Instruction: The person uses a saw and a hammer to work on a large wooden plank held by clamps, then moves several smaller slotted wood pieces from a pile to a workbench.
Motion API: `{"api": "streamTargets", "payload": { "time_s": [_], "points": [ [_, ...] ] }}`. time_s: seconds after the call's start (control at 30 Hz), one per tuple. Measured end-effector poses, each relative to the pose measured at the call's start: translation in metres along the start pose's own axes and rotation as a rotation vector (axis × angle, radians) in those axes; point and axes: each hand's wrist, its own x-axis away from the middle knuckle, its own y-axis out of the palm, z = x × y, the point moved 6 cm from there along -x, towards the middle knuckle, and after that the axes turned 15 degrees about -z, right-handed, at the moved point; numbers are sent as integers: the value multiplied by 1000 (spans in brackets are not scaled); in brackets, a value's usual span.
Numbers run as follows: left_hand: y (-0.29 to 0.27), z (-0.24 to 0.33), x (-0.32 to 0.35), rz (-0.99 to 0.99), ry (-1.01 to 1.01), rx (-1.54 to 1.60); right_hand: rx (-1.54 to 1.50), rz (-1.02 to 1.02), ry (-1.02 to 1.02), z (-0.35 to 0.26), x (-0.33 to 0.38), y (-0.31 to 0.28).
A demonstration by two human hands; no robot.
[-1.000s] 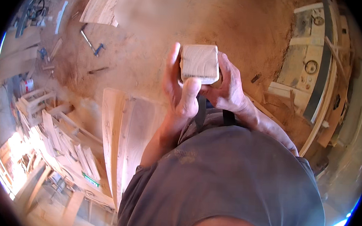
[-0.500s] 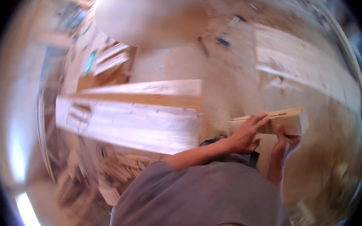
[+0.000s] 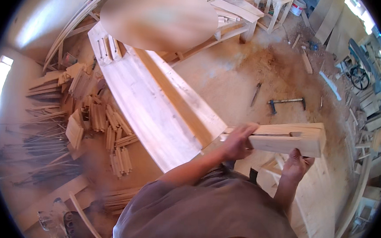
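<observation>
A thick pale wooden piece point(image 3: 287, 145), with a long slot along its upper side, is held level in front of my body, right of the bench. My left hand point(image 3: 240, 141) is closed around its left end, fingers over the top. At the lower edge near the right end, my right hand point(image 3: 296, 165) grips it with the thumb against the near face. Left of my hands stretches a long plank bench point(image 3: 156, 112) with a brown channel down its middle. Slim slotted wood pieces point(image 3: 109, 48) lie on its far end.
Stacks of cut wood point(image 3: 120, 160) cover the floor at left. A bar clamp point(image 3: 287, 100) lies on the floor ahead. Another pale board surface point(image 3: 314, 192) stands close on my right. Farther right is a machine with a handwheel point(image 3: 359, 78). A blurred oval hides part of the far side.
The view has swung, so the bench now slants away and the clamp appears nearer. Both hands still hold the wooden piece, now more level.
</observation>
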Motion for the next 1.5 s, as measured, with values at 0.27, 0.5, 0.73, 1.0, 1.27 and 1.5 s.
{"api": "streamTargets", "payload": {
  "time_s": [0.27,0.5,0.73,1.0,1.27,1.5],
  "points": [
    [-62,-83,-66,-7,-249,-313,-497,-134,296,78,-143,-7],
    [-121,-145,-123,-178,-190,-553,225,-703,1117,184,-215,-53],
    [-167,-232,-218,-152,-179,-710,1204,-1475,685,283,-319,66],
    [-227,-371,-309,9,-584,-436,1204,-1393,776,431,-460,60],
    [-332,-535,-314,558,-1229,-180,1167,-1097,1036,513,-576,41],
    [-445,-644,-350,774,-1491,101,1153,-1067,766,641,-610,101]
  ]
}}
